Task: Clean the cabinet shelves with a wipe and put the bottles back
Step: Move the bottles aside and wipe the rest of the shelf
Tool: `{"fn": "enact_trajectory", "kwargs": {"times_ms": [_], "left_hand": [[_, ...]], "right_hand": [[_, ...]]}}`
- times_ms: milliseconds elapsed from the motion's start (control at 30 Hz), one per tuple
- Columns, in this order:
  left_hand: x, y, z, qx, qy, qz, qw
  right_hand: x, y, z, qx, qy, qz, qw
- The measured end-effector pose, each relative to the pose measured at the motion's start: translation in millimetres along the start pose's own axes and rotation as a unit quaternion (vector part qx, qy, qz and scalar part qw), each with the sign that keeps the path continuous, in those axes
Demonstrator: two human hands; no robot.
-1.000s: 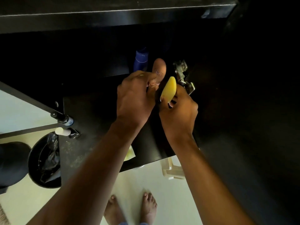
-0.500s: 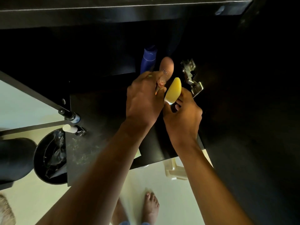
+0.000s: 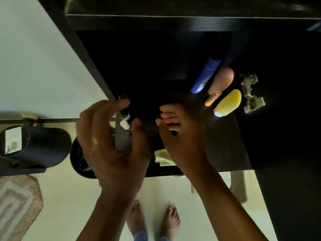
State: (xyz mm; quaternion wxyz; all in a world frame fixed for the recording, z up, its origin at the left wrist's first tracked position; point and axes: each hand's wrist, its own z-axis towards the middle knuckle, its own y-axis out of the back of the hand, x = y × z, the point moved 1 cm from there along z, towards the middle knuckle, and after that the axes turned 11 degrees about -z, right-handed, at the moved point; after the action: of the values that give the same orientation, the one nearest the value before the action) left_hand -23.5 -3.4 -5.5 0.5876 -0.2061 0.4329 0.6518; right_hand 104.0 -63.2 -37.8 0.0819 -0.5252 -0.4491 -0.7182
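Three bottles, blue (image 3: 206,75), pink (image 3: 221,80) and yellow (image 3: 228,102), stand at the shelf's (image 3: 224,145) right rear, beside the hinge (image 3: 251,94). Two small bottles (image 3: 124,121) remain at the left edge. The left hand (image 3: 107,136), fingers apart and empty, reaches for them; the right hand (image 3: 180,134) rests flat, relaxed. A wipe (image 3: 162,157) lies beneath it. Advice: grip each low and set it upright beside the others.

No legible text in this view. Small dark mark on the pink bottle (image 3: 222,80): too small to read. Pale patch on the blue bottle (image 3: 205,75): blurred. White label on the dark cylinder (image 3: 34,145): smudged grey, no characters resolvable.
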Motion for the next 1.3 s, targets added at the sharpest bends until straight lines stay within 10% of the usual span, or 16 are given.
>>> {"fn": "enact_trajectory", "kwargs": {"times_ms": [300, 700, 1300], "left_hand": [[58.5, 15.7, -20.0, 0.078, 0.195, 0.041, 0.977], [81.6, 4.2, -17.4, 0.108, 0.209, 0.056, 0.97], [32.5, -94.4, -1.4, 0.209, 0.153, -0.086, 0.962]], "right_hand": [[-3.1, -58.0, 58.5, 0.186, 0.095, -0.108, 0.972], [2.9, -69.2, 77.3, 0.211, 0.142, -0.147, 0.956], [-61.1, 45.1, -12.4, -0.155, -0.084, -0.104, 0.979]]}}
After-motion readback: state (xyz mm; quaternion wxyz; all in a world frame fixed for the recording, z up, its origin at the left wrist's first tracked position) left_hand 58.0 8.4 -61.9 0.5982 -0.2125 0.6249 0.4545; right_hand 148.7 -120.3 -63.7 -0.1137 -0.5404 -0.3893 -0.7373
